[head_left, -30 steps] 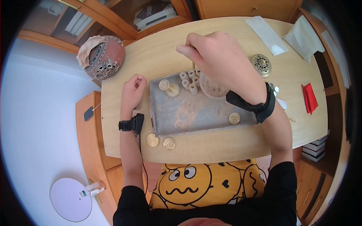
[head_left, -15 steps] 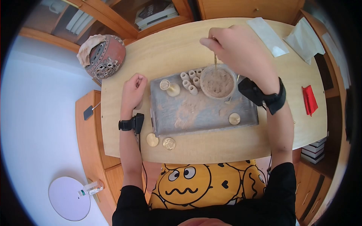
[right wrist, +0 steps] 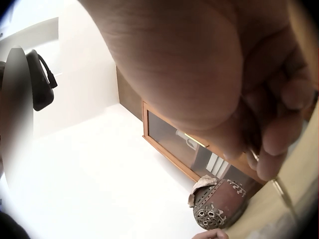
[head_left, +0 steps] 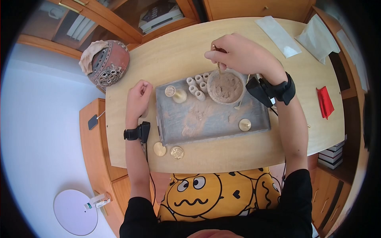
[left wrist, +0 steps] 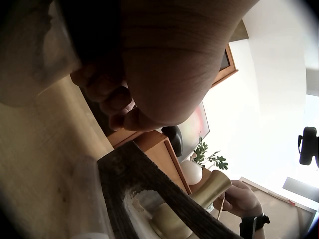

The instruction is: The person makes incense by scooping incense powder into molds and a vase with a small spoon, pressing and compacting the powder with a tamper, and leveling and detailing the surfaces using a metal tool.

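My right hand (head_left: 240, 53) pinches a thin brass rod (head_left: 219, 67) between thumb and fingers, above the far side of a round bowl (head_left: 243, 88). The rod points down toward the far rim, by the brownish powder (head_left: 226, 89) inside. In the right wrist view the brass rod (right wrist: 282, 191) comes out below curled fingertips. My left hand (head_left: 139, 99) rests on the table left of the grey tray (head_left: 170, 123), its fingers loosely curled and holding nothing visible. A brass flared vase (head_left: 179, 96) and several small pale tubes (head_left: 199, 95) stand on the tray beside the bowl.
A knobbed brass disc (head_left: 245, 124) lies on the tray's near right. Two brass discs (head_left: 160, 149) lie before the tray. A reddish pierced pot (head_left: 115, 63) stands back left; a red pouch (head_left: 326, 103) and white packets (head_left: 278, 36) lie right. Loose powder (head_left: 194, 119) marks the tray.
My right hand first moved right, uncovering the bowl, then came lower and slightly left. The rod shifted from over the bowl's middle to its far rim. My left hand stayed in place.
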Motion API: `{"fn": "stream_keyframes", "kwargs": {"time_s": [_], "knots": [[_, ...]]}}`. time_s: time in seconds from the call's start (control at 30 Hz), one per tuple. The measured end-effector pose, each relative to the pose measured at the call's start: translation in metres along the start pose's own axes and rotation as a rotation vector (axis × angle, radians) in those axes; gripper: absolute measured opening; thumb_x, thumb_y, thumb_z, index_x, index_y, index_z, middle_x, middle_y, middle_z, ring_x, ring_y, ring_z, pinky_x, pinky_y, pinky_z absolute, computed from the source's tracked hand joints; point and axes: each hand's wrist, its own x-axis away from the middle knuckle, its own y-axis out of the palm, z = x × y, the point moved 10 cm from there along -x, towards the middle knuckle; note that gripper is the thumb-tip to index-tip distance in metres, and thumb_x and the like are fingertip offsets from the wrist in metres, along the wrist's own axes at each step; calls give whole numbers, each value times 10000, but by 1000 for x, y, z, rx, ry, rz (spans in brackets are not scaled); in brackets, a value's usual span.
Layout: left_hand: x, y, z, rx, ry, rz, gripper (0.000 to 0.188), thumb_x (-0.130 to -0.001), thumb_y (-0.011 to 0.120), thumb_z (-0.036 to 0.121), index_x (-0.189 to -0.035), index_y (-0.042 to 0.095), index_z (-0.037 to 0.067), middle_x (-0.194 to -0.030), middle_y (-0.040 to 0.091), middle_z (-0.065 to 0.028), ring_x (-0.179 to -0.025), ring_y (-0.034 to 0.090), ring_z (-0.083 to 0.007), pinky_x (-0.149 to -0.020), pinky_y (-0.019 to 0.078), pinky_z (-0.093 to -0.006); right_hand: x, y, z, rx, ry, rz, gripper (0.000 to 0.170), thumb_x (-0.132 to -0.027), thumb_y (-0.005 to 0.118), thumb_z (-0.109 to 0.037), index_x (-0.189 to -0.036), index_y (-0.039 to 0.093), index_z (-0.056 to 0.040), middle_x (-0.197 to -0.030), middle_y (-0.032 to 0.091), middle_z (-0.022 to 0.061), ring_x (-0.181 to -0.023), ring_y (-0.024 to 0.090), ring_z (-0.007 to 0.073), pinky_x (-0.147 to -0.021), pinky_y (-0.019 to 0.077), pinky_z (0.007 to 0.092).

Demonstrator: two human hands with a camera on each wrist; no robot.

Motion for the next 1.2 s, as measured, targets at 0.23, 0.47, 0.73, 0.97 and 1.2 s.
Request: {"fn": "stream_keyframes", "kwargs": {"time_s": [0.23, 0.47, 0.73, 0.97, 1.2], "knots": [[1, 0, 0, -28, -8, -5, 150, -933, 597, 118, -861, 597, -14, -575, 461, 12, -541, 381, -51, -493, 313, -253, -6, 6, 26, -177, 90, -45, 412, -973, 552, -302, -766, 635, 44, -611, 614, 76, -565, 602, 122, -553, 473, 277], [3, -1, 0, -22, -14, -4, 150, -934, 594, 117, -861, 593, -14, -580, 461, 13, -544, 385, -50, -495, 319, -252, -12, 4, 58, -263, 176, -20, 395, -971, 551, -316, -772, 631, 16, -605, 591, 38, -551, 537, 99, -550, 442, 257], [2, -1, 3, 0, 6, -4, 152, -935, 592, 119, -863, 592, -15, -587, 475, 6, -550, 395, -50, -503, 327, -248, -13, -12, 56, -397, 173, 118, 377, -971, 569, -333, -778, 638, -17, -610, 574, 7, -551, 493, 63, -530, 396, 237], [2, -1, 2, -2, 3, -11, 150, -935, 593, 116, -865, 596, -17, -588, 479, 6, -555, 398, -51, -506, 329, -246, -10, -15, 41, -455, 176, 254, 391, -945, 577, -361, -818, 669, -2, -664, 655, 33, -591, 555, 91, -593, 463, 245], [3, 0, 0, -9, -7, -25, 154, -961, 591, 134, -869, 596, 11, -664, 471, 63, -593, 384, -16, -518, 299, -214, -10, -7, 19, -433, 108, 266, 400, -971, 580, -358, -815, 654, 3, -669, 640, 24, -593, 541, 73, -569, 445, 226]]}}
